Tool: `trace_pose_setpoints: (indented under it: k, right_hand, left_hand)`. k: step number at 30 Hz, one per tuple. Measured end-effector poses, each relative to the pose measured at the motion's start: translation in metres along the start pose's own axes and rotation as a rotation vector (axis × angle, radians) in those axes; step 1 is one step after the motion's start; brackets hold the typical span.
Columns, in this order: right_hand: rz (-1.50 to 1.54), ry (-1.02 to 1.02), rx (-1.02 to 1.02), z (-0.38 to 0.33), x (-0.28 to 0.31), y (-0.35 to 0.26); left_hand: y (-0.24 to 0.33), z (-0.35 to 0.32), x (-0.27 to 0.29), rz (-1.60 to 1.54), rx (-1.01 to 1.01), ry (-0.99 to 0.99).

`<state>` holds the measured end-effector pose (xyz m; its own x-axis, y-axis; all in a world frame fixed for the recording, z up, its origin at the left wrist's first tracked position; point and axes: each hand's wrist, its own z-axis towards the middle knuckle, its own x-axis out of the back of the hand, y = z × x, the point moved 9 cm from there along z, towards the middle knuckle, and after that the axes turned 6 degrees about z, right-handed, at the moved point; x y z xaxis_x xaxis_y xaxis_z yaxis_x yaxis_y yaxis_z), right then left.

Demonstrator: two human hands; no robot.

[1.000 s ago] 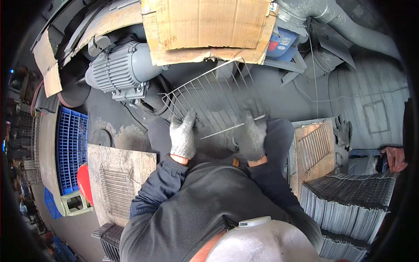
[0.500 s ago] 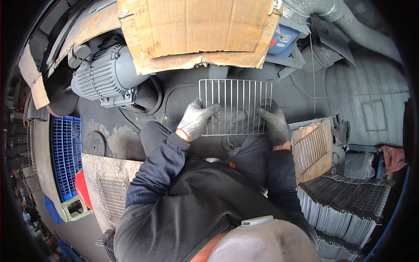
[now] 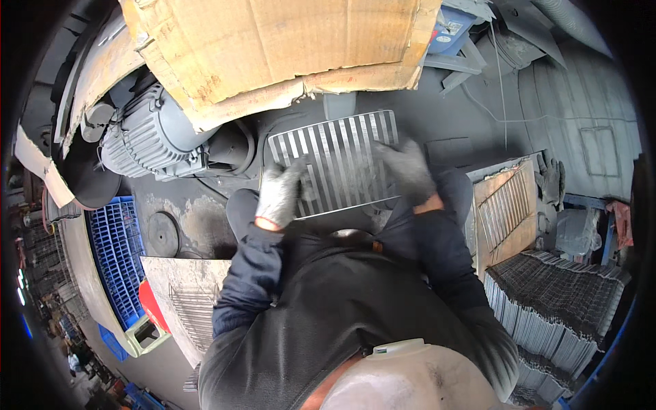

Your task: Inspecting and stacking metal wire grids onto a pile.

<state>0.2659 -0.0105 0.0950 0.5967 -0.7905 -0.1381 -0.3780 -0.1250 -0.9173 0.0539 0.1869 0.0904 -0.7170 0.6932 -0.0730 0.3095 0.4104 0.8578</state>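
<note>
A silver wire rack point(image 3: 339, 162) with parallel bars is held in front of my lap, tilted so that its right end sits higher. Its bars are smeared by motion. My left hand point(image 3: 279, 195), in a grey-white knit glove, is closed on the rack's left side, with the thumb over the bars. The right side is gripped by my gloved right hand point(image 3: 408, 172), darker and slightly blurred. Fingers behind the rack are partly hidden.
A cardboard sheet point(image 3: 287, 51) hangs over the far side, beside a grey electric motor point(image 3: 150, 133). To the right, racks lie on a wooden board point(image 3: 486, 236) near a tall stack of racks point(image 3: 553, 294). At left are another rack point(image 3: 193, 318) and a blue plastic crate point(image 3: 116, 249).
The rack has tilted, its right end rising and its left end shifting left. Both hands moved left with it, still holding on. The whole view has turned slightly.
</note>
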Motion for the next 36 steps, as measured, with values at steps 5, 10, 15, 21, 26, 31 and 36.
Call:
trace_pose_setpoints:
  k: [5,10,15,21,26,31,36]
  right_hand:
    - [-0.208,-0.077,-0.125,-0.007,-0.036,0.005]
    - [-0.045,0.168,0.151,-0.037,0.032,-0.073]
    - [-0.04,0.162,0.118,-0.028,0.029,-0.051]
    - [-0.207,0.009,-0.068,-0.007,-0.033,-0.016]
    - [0.014,0.168,0.208,-0.03,0.037,-0.082]
    - [-0.053,0.213,0.137,-0.021,0.046,-0.051]
    - [-0.156,0.029,0.031,-0.004,-0.029,-0.031]
  left_hand:
    - [0.016,-0.003,0.026,0.022,-0.03,-0.055]
    - [0.038,0.002,-0.055,0.103,-0.105,-0.187]
    - [0.011,0.004,-0.036,0.144,-0.008,-0.103]
    - [-0.006,0.003,0.019,-0.205,0.016,-0.02]
    - [0.025,0.013,-0.058,0.108,-0.06,-0.168]
    - [0.009,0.013,-0.06,0.163,0.027,-0.123]
    - [0.005,0.001,0.02,-0.119,0.054,-0.01]
